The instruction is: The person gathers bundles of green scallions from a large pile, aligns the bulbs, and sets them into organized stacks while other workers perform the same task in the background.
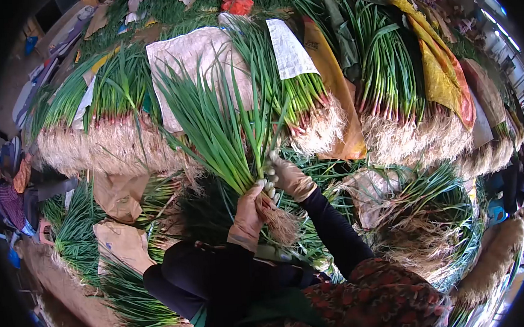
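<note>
In the middle of the head view, my left hand point(247, 217), in a pale glove, is wrapped around the lower stems of a bunch of green garlic point(228, 156). Its long leaves fan up and away from me, and its pale roots point(280, 222) hang below the grip towards my lap. My right hand point(290, 177), also gloved, is closed against the stalks on the bunch's right side, just above the left. Its fingertips are partly hidden by the stems.
Rows of green garlic point(388, 66) with thick root mats stand ahead. Woven sacks point(205, 65) and a yellow sack point(436, 63) lie over them. A loose heap point(422, 237) lies at right, brown sacking point(123, 244) at left. Another person in a checked garment point(11, 206) is far left.
</note>
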